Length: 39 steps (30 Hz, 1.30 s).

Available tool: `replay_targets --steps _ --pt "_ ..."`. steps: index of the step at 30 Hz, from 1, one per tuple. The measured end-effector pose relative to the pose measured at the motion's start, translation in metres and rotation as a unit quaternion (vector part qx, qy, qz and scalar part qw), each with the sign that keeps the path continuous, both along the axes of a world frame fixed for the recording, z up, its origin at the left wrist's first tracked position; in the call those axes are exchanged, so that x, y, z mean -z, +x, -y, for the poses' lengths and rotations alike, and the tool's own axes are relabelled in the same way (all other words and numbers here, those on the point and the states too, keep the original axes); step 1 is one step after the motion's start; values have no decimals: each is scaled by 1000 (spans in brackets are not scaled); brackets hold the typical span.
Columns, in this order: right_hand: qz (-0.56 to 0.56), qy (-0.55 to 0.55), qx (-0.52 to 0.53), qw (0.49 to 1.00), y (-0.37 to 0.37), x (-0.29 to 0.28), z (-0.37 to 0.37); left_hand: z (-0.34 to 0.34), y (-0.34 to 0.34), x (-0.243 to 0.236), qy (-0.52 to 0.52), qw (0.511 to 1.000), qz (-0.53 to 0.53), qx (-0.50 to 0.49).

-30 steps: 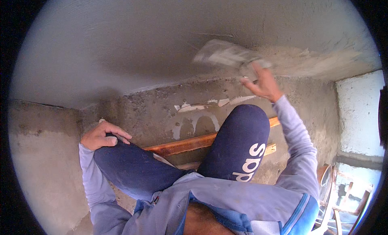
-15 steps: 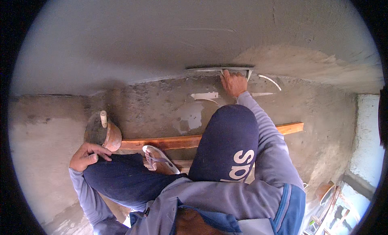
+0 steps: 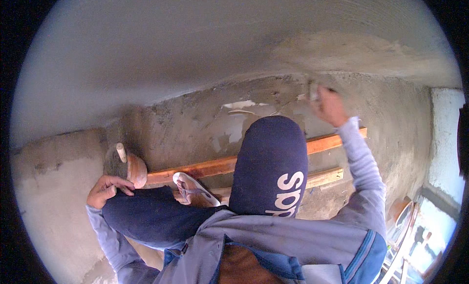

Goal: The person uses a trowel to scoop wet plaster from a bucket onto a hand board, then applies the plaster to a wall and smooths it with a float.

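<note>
Since half a second ago the right hand point(image 3: 330, 106) slid right, gripping a blurred plastering trowel point(image 3: 312, 91) at the rough grey wall point(image 3: 342, 49); left side's smooth already. Left hand point(image 3: 105, 190) rests loose on knee.

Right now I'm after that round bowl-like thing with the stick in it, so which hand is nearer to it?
Left. The left hand rests on the knee just below the bowl. The right hand is far across, raised at the wall.
</note>
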State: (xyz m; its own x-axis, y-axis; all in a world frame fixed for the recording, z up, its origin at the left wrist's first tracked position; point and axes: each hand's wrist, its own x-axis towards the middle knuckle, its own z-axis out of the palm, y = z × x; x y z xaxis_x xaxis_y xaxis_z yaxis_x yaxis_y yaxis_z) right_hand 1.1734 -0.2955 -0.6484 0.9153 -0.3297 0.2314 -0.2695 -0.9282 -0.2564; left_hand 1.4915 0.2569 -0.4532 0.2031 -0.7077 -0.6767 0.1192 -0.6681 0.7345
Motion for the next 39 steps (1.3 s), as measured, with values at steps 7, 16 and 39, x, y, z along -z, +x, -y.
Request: replay_targets --steps 7,16,39 --pt "-89 -65 -58 992 101 88 -36 26 18 7 -2 997 35 72" --pt "37 -107 5 994 79 -103 4 33 30 14 15 995 -1 100" --pt "569 746 330 108 100 103 3 5 -4 -3 55 998 14 -5"
